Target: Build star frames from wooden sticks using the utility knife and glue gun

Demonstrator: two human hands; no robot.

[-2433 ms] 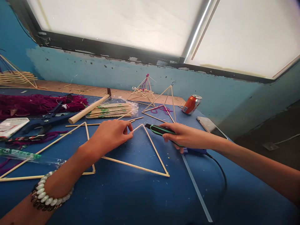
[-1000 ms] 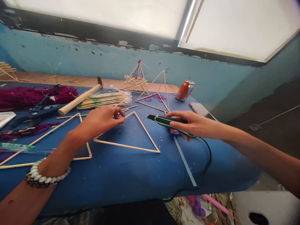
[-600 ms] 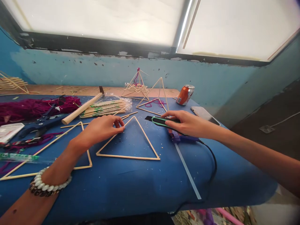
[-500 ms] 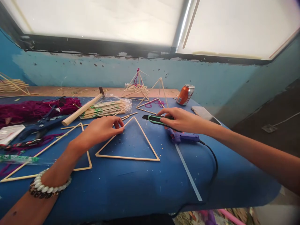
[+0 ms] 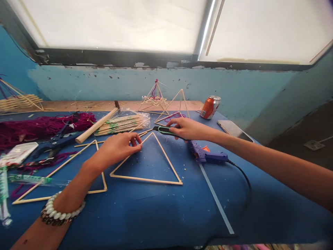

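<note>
Blue table [image 5: 145, 215] | stick triangle [image 5: 147, 180] lies on it | left hand [image 5: 118, 147] pinches its left side | right hand [image 5: 184, 128] grasps cutter [image 5: 165, 131] near top corner | probably light, stiff, corners fragile; hold mid-stick

With the stick triangle [image 5: 146, 179] as centre, the blue table [image 5: 145, 222] carries a purple glue gun [image 5: 210, 157] at three o'clock, a can [image 5: 209, 107] towards two, bagged sticks [image 5: 122, 124] at eleven and magenta yarn [image 5: 47, 125] at ten.

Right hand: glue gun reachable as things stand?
Likely not to grasp yet: the right hand holds a box cutter, though the glue gun lies close by with nothing visibly between them.
</note>
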